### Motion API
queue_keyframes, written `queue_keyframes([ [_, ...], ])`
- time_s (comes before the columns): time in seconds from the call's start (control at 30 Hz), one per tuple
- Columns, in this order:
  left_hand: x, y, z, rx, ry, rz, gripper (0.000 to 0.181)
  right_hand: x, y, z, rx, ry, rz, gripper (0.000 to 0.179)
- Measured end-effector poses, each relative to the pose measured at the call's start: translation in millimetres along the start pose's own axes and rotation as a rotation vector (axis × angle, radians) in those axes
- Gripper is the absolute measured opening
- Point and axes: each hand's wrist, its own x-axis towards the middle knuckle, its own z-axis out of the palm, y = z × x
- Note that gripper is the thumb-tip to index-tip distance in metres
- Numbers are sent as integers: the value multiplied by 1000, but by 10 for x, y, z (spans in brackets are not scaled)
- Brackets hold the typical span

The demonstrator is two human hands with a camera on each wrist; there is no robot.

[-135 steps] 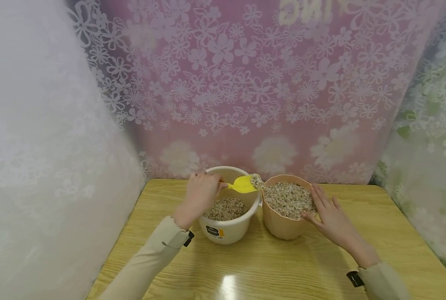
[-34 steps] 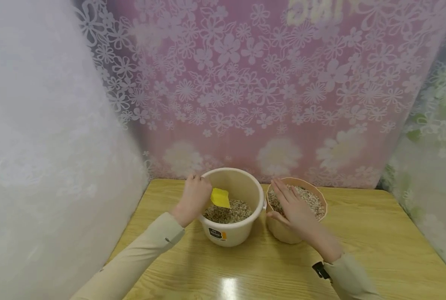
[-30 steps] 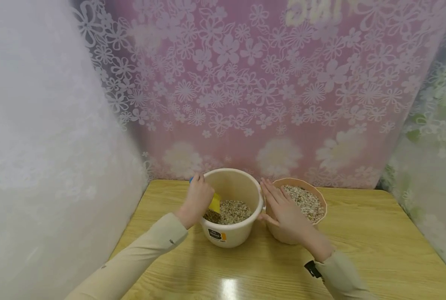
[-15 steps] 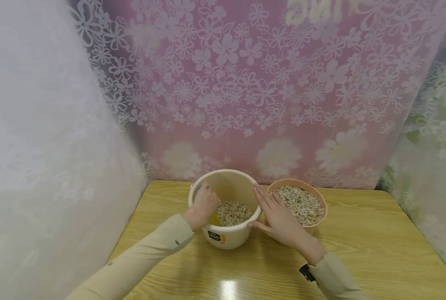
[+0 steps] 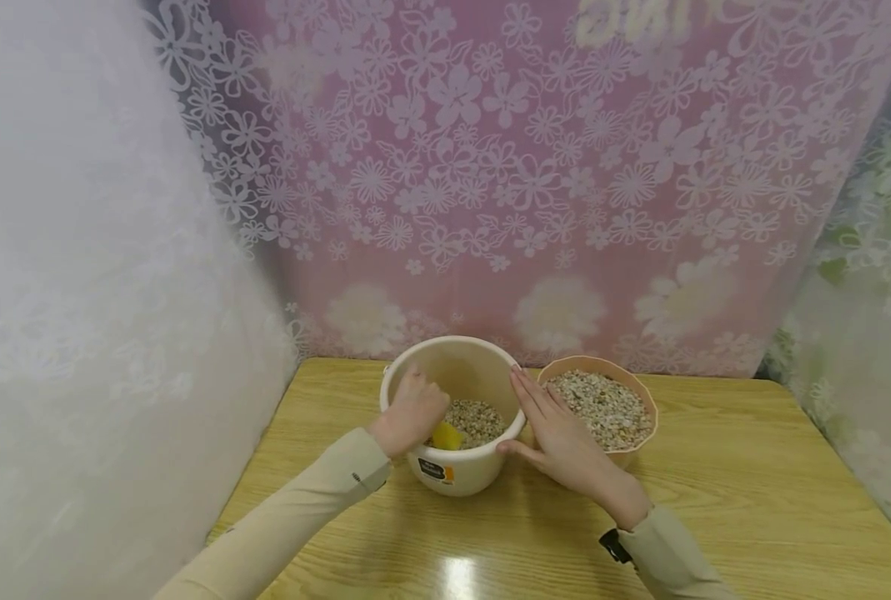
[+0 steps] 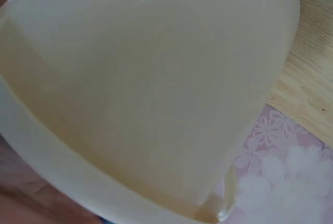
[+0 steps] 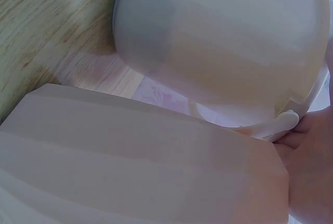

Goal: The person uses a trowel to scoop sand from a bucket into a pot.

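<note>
Inside the white bucket [image 5: 456,475] my left hand [image 5: 417,410] grips a yellow scoop [image 5: 447,436], its blade down at the gravel [image 5: 477,421] on the bottom. The scoop's handle is hidden in the fist. My right hand [image 5: 565,442] rests against the bucket's right rim with fingers straight. Right beside that hand stands a peach pot [image 5: 625,454], filled near its rim with pale gravel [image 5: 603,408]. The left wrist view shows the bucket's outer wall [image 6: 156,88]. In the right wrist view the bucket's handle joint [image 7: 286,120] lies close to my fingers.
Both containers stand near the back edge of a wooden table [image 5: 730,483]. A pink flowered curtain [image 5: 475,208] hangs behind. Pale sheets [image 5: 100,333] close off the left side, and a flowered sheet the right.
My right hand has moved left from the peach pot to the bucket's rim. My left hand has lowered the scoop from beside the pot into the bucket's gravel.
</note>
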Motion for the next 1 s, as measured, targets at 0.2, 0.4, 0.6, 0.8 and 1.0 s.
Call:
queue_keyframes([
  [0.2,7,11,53,-193,24,-63,25,-15,5,0,5,9,1,101],
  [0.4,39,16,79,-393,-97,-169,16,-10,-1,14,10,29,-12,101],
  [0.6,69,-7,89,-507,-95,-278,9,-10,-1,18,9,24,0,100],
  [0.8,45,-42,87,-521,-98,-350,21,-15,-4,21,10,31,-8,101],
  [1.0,-48,-96,77,-510,16,-386,21,-22,10,32,10,41,-11,100],
])
